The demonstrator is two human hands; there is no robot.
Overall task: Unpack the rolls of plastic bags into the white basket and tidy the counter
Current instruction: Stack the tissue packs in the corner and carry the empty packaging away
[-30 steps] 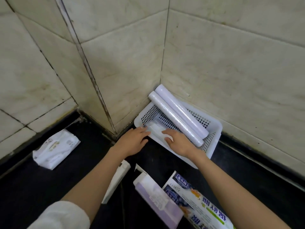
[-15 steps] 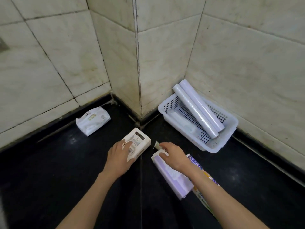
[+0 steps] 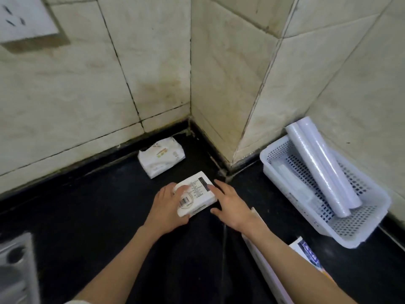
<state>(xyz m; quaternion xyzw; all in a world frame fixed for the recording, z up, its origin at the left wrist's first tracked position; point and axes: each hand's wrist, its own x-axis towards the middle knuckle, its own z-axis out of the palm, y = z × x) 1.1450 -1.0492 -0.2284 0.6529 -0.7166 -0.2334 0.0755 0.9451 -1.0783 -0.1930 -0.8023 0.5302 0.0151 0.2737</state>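
Both hands are on the small white box [image 3: 195, 193], left hand [image 3: 168, 206] gripping its left end, right hand [image 3: 232, 207] flat against its right edge. Rolls [image 3: 322, 167] sit in the basket [image 3: 361, 233], off right, nearer the right hand.

A small white box [image 3: 195, 197] lies on the black counter [image 3: 87, 216] between both hands. The left hand [image 3: 167, 208] grips its left end; the right hand [image 3: 232, 206] touches its right side with straight fingers. Behind the box lies a tissue pack [image 3: 161, 156]. Right of the box, a white basket [image 3: 359, 229] holds two long rolls [image 3: 322, 170] leaning on its rim.
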